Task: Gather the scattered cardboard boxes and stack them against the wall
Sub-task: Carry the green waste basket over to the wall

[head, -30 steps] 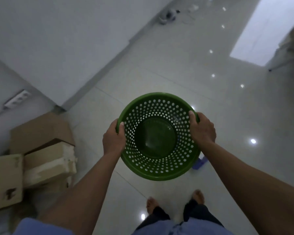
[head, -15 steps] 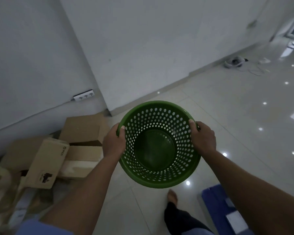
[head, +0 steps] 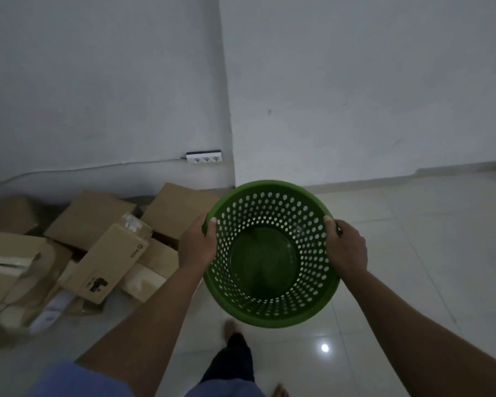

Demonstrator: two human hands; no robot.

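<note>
Several brown cardboard boxes (head: 109,250) lie jumbled by the wall (head: 98,81), unstacked, while left hand (head: 196,246) and right hand (head: 345,247) have fingers clamped on a green perforated plastic basket (head: 269,308).

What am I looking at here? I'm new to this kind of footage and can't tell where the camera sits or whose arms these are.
The camera is worn on a person's head, looking forward and down, so the arms are their own. The left hand and right hand grip opposite sides of the rim of an empty green perforated basket, held above the tiled floor. To the left, cardboard boxes lie jumbled by the wall, below a power strip. A bare foot shows underneath.
</note>
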